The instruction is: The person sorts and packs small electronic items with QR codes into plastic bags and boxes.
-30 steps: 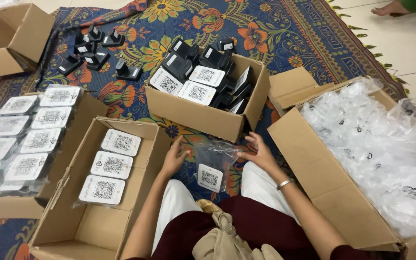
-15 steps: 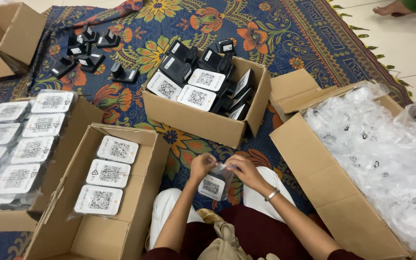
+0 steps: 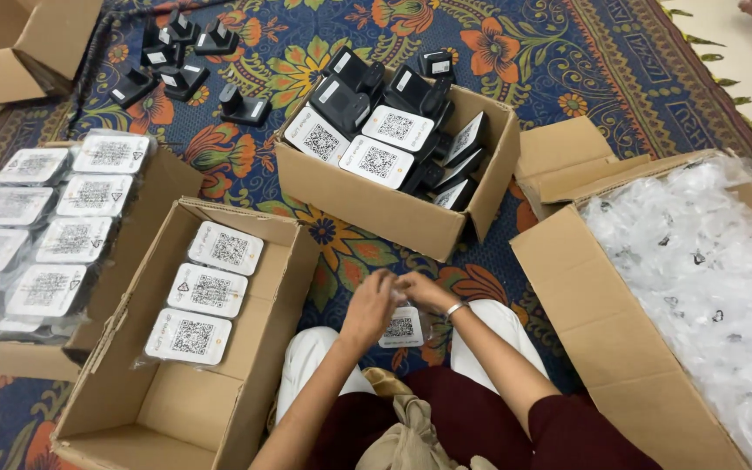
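Carpet (image 3: 637, 52) with a bold floral pattern spreads out under everything ahead of my hands. To the right of my right hand (image 3: 424, 289) sits the biggest cardboard box (image 3: 602, 348), heaped with clear plastic bags (image 3: 707, 278). Left of my left hand (image 3: 372, 305) is an open carton (image 3: 245, 365) with three bagged white units (image 3: 211, 290) laid in a column against its far wall, the near part of its floor bare. Farther left, another box (image 3: 163, 187) carries two rows of the same bagged units (image 3: 54, 222). Straight ahead of both hands stands a box (image 3: 376, 204) crammed with black adapters (image 3: 341, 100), some turned so that their white labelled faces show. Beyond it and off to the left, a few loose black adapters (image 3: 180, 70) lie on the carpet, with one more carton (image 3: 19, 43) at the far left corner.

Both hands meet just above my lap, fingers curled in and pinching the top of a small clear bag (image 3: 402, 329). A white-faced unit hangs inside it, just below my knuckles. I think both hands have hold of the bag's mouth, though the fingertips overlap and I cannot tell exactly how. A thin bangle (image 3: 454, 308) rings my right wrist.
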